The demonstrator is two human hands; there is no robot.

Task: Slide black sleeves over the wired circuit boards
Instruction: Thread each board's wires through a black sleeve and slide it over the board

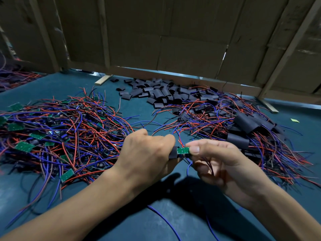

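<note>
**Board halfway into its sleeve, both hands closed on the job**

Nearest to me, my left hand point(147, 152) is clenched around a black sleeve point(173, 152), only the mouth of it showing past the thumb. My right hand point(218, 160) pinches the free end of a green circuit board point(183, 150) between thumb and forefinger, with several thin wires gathered in the curled lower fingers. The board sits between the two hands, one end already at the sleeve's mouth, most of its green face still bare. I judge the sleeving as begun but not finished.

The risks I see from here: a board corner or component could catch on the soft sleeve's lip and buckle it if I push at an angle. The red and blue leads near the mouth could fold back and jam inside. Pulling on the wires instead of the board might strain the solder joints.

Further out on the teal table point(139, 108), a heap of unsleeved boards point(57, 133) lies to the left, and finished sleeved ones point(243, 129) pile up to the right. Loose empty sleeves point(156, 93) lie beyond, against the cardboard wall point(173, 40).
</note>
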